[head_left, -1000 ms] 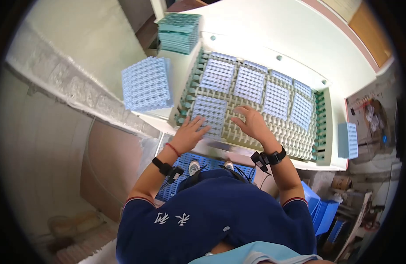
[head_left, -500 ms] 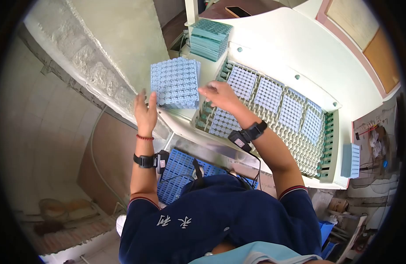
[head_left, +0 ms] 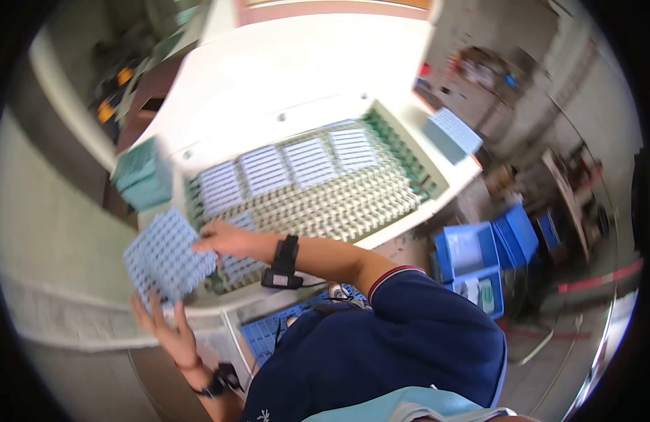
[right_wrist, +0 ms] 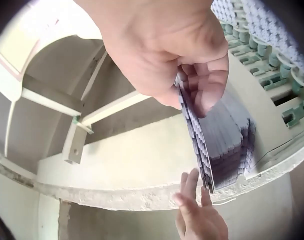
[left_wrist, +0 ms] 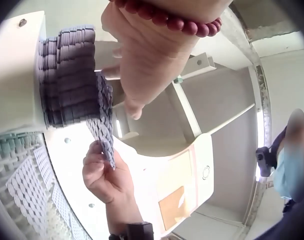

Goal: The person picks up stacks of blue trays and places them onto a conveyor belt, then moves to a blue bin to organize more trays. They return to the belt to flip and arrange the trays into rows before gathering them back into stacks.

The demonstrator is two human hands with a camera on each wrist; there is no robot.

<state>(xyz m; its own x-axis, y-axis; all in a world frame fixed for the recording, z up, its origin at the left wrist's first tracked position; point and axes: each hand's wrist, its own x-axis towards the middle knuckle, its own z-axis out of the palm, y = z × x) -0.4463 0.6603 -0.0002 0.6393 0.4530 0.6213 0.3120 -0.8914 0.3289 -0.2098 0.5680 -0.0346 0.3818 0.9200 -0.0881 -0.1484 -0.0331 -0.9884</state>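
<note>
My right hand (head_left: 230,239) pinches a light blue perforated sheet (head_left: 180,257) between thumb and fingers at its edge. The sheet stands tilted off a stack of similar sheets (left_wrist: 74,75), which sits on the white ledge. My left hand (head_left: 166,330) is at the sheet's opposite edge, its fingers spread and fairly straight. In the right wrist view, the fingertips of that left hand (right_wrist: 199,215) lie right by the sheet's lower end. The left wrist view shows the sheet edge-on, between the two hands.
A cream bed of pegged rows (head_left: 339,204) carries several light blue sheets (head_left: 265,170), with green pieces along its ends. A green stack (head_left: 142,172) stands at the far left, and another stack (head_left: 453,133) on the right corner. Blue bins (head_left: 469,246) stand below right.
Both hands have gone from the bed to the stack on the left. The right hand has taken hold of a sheet and tilted it up. The head view has turned.
</note>
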